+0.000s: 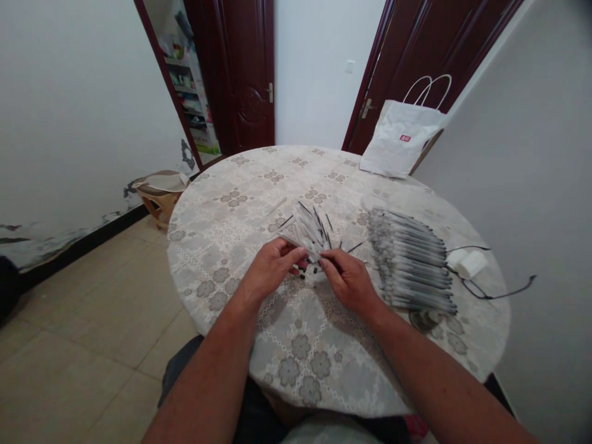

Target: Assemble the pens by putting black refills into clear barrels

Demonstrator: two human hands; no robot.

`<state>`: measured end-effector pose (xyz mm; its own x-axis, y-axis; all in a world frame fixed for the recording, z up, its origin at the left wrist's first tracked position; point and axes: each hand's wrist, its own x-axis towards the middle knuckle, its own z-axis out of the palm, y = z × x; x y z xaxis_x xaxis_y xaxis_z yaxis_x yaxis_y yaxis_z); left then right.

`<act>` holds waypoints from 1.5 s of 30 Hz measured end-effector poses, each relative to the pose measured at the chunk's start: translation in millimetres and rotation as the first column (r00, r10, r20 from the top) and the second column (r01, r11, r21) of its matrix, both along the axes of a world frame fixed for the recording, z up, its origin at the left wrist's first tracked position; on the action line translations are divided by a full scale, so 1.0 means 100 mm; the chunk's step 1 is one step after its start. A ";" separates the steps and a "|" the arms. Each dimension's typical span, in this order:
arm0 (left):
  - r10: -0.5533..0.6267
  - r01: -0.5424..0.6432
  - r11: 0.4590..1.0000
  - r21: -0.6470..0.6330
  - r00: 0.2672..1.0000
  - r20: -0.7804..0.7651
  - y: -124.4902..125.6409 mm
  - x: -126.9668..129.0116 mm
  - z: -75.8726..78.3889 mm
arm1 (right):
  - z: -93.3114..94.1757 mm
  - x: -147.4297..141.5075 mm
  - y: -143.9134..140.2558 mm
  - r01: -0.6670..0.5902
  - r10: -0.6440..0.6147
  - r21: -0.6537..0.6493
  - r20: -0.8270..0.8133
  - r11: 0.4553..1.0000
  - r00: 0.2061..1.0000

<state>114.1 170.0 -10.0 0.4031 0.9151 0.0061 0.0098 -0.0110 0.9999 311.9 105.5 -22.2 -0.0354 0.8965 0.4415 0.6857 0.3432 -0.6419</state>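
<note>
A fanned bunch of thin white pens with black tips (308, 229) lies mid-table, its near end held by my left hand (272, 266), whose fingers close around it. My right hand (348, 279) pinches at the same end of the bunch, right beside the left; what its fingertips hold is too small to make out. A few small black caps (309, 269) lie on the cloth between the hands. To the right, several assembled pens (411, 262) lie side by side in a long row.
The round table (240, 209) wears a floral cloth. A white paper bag (400, 139) stands at the far right edge. A white charger with a black cable (469, 264) lies near the right rim. A stool (160, 191) stands on the floor to the left.
</note>
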 end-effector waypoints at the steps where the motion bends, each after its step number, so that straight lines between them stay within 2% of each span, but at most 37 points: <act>1: 0.048 -0.045 0.998 0.053 0.998 -0.048 0.03 -0.06 0.00 | 0.00 0.02 0.00 0.034 -0.034 0.004 -0.004 0.999 0.999; 4: 0.243 -0.184 0.951 0.250 0.942 -0.230 0.12 -0.24 -0.03 | 0.00 0.09 0.02 0.138 -0.138 -0.006 -0.040 0.990 0.990; 6: 0.310 -0.181 0.917 0.357 0.885 -0.348 0.14 -0.31 -0.06 | -0.01 0.13 0.04 0.173 -0.173 -0.010 -0.046 0.985 0.984; 11: 0.196 0.005 0.935 0.355 0.827 -0.527 0.09 -0.27 -0.15 | 0.00 0.17 0.04 0.201 -0.201 0.000 -0.036 0.980 0.979; 14: 0.200 0.085 0.908 0.410 0.773 -0.602 0.04 -0.16 -0.20 | 0.03 0.17 0.04 0.212 -0.212 0.010 -0.037 0.977 0.977; 19: 0.219 0.228 0.813 0.536 0.734 -0.643 0.00 0.06 -0.24 | 0.06 0.19 0.05 0.236 -0.236 0.015 -0.045 0.972 0.971; 22: 0.193 0.330 0.771 0.544 0.693 -0.695 -0.01 0.20 -0.25 | 0.05 0.20 0.07 0.233 -0.233 0.013 -0.033 0.972 0.972; 27: 0.234 0.442 0.703 0.557 0.596 -0.768 0.01 0.30 -0.30 | -0.03 0.22 0.14 0.229 -0.228 -0.012 0.061 0.973 0.972; 31: 0.250 0.464 0.686 0.561 0.573 -0.780 0.03 0.30 -0.34 | -0.14 0.23 0.20 0.229 -0.218 -0.086 0.121 0.970 0.968; 37: 0.280 0.451 0.668 0.591 0.584 -0.762 0.00 0.30 -0.34 | -0.26 0.18 0.22 0.261 -0.227 -0.127 0.232 0.957 0.946; 45: 0.271 0.431 0.689 0.583 0.592 -0.759 0.00 0.30 -0.33 | -0.23 0.07 0.18 0.153 -0.150 -0.183 0.029 0.971 0.988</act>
